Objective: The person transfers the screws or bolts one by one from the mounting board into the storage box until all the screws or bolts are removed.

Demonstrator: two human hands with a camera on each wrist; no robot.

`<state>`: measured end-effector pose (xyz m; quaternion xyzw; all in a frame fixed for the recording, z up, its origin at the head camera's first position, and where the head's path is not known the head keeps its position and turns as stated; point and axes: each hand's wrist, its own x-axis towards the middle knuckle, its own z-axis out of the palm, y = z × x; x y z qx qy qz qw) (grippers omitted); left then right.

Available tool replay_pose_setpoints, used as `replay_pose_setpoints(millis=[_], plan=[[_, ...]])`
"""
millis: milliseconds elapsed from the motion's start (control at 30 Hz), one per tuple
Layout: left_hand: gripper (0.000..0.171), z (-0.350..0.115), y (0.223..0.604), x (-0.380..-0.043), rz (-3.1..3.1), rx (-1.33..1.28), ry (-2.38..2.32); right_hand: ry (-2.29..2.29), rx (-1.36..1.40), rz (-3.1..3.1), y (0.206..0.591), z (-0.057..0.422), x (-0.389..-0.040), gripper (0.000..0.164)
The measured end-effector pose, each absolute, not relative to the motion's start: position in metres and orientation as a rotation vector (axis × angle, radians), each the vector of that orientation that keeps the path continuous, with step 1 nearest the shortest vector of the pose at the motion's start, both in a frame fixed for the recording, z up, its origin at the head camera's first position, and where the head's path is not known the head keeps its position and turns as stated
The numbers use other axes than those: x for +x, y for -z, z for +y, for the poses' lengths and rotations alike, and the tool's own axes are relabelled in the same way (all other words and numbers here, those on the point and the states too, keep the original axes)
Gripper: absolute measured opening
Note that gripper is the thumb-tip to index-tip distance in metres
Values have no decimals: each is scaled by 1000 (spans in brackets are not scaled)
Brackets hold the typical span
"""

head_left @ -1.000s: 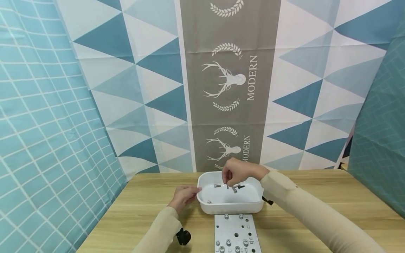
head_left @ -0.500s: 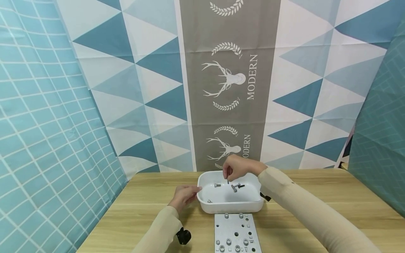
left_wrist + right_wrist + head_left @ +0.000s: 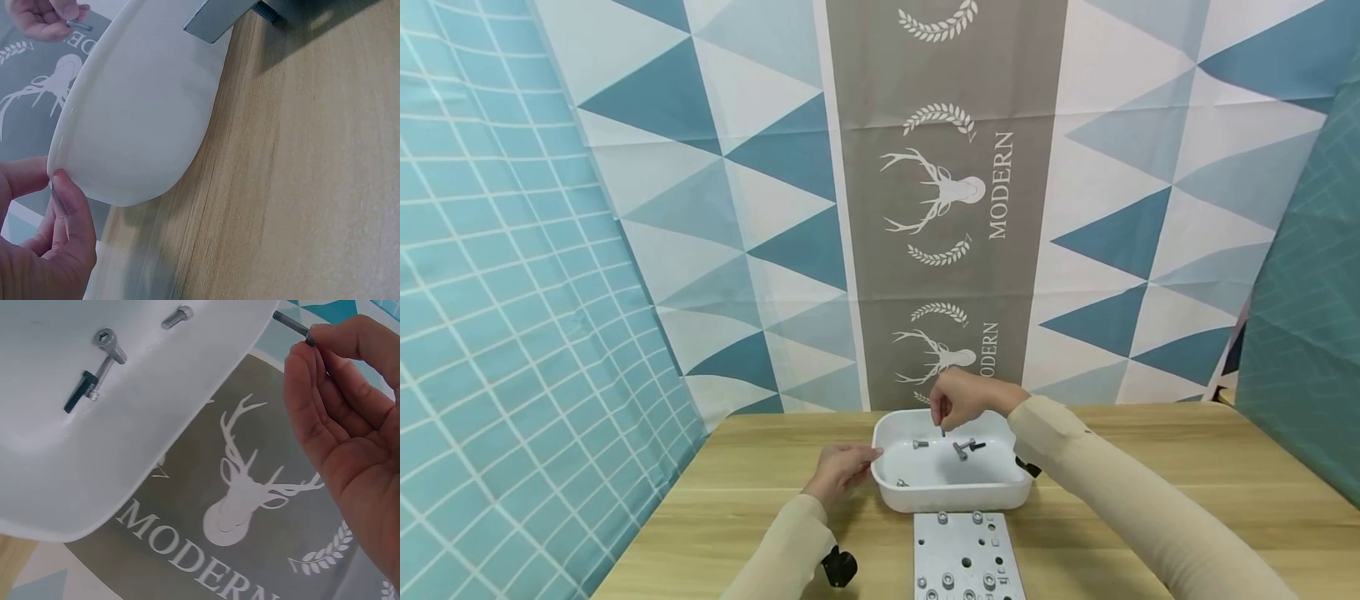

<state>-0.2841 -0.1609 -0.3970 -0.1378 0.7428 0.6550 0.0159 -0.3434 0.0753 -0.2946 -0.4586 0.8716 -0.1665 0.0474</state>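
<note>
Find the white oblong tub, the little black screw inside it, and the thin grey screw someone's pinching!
White oblong tub [image 3: 955, 499]: head view, front wall.
Little black screw [image 3: 77, 396]: right wrist view, threaded shaft.
Pinched thin grey screw [image 3: 290, 325]: right wrist view, threaded shaft.

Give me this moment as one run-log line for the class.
left hand: holds white tray by rim; right hand: pinches screw; loose screws: inside tray; metal plate: in front of tray, screw heads on top

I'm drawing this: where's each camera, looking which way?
Head: on the head, looking forward and down at the white tub; left hand, right hand, sleeves show.
Left wrist: on that wrist, facing the tub's outside; both hands show.
Right wrist: on that wrist, facing into the tub; right hand shows.
Both wrist views share the screw.
</note>
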Motion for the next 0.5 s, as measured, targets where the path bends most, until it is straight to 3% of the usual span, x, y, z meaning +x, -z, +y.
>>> replay_pose_setpoints(millis=[500], plan=[[32, -161, 397, -285, 2299, -431, -2044, 543, -1231, 2709, 315, 85, -366, 10]])
